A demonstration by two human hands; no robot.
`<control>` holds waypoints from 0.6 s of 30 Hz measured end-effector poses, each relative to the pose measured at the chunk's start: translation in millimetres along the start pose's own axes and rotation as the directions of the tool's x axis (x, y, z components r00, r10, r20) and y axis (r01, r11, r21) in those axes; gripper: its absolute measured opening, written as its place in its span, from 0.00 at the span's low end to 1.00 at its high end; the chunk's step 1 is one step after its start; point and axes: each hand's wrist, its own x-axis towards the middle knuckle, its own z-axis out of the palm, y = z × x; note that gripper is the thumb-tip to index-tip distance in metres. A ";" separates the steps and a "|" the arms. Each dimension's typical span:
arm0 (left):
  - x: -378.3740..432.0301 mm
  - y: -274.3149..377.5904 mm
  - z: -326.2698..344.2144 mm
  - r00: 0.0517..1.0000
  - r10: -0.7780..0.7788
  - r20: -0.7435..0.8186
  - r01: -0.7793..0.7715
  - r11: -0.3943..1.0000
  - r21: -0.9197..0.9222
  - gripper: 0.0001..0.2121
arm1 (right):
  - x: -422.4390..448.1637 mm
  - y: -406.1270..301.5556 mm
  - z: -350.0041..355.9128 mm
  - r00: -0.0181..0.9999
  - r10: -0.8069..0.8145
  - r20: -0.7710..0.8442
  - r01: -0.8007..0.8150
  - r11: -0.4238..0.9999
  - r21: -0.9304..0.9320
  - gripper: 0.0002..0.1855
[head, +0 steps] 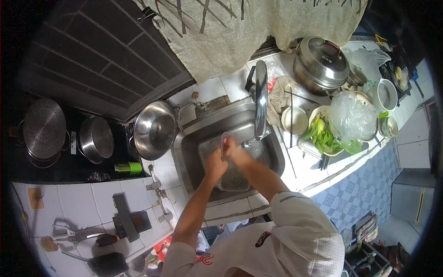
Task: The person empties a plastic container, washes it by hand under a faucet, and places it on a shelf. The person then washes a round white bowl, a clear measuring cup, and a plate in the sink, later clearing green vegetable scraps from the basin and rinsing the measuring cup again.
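Both hands are over a stainless steel sink [188, 152], at a clear plastic container [226, 135] tilted on its side. My left hand [216, 162] grips the container's near edge. My right hand [233, 148] presses against its inner side; its fingertips are partly hidden, with a small reddish patch there that I cannot make out. Lower in the basin lies another clear, box-like plastic piece [235, 183], partly covered by my arms. A chrome faucet [261, 100] arches over the sink just beyond my right hand.
A steel wok-like pan [154, 130] stands left of the sink. On the right counter are a lidded steel pot [322, 65], a white bowl [294, 119], leafy greens [320, 133], a plastic bag [353, 116] and dark chopsticks [291, 117]. Kitchen scissors [65, 235] hang on the left tiles.
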 end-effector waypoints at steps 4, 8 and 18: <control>-0.9 1.6 -14.9 0.995 -0.101 -0.012 0.102 0.986 0.132 0.18 | 3.4 -37.2 -31.5 0.926 0.318 0.205 -0.378 0.750 0.542 0.13; 0.0 -16.6 -14.5 0.998 0.063 -0.012 -0.062 0.992 0.112 0.12 | -7.5 -40.2 -35.6 0.929 0.192 0.317 -0.342 0.772 0.536 0.21; 26.7 -3.5 -4.2 0.989 0.143 -0.027 -0.143 0.990 0.015 0.09 | -59.3 -22.7 8.8 0.601 0.357 0.715 -0.360 0.920 -0.157 0.46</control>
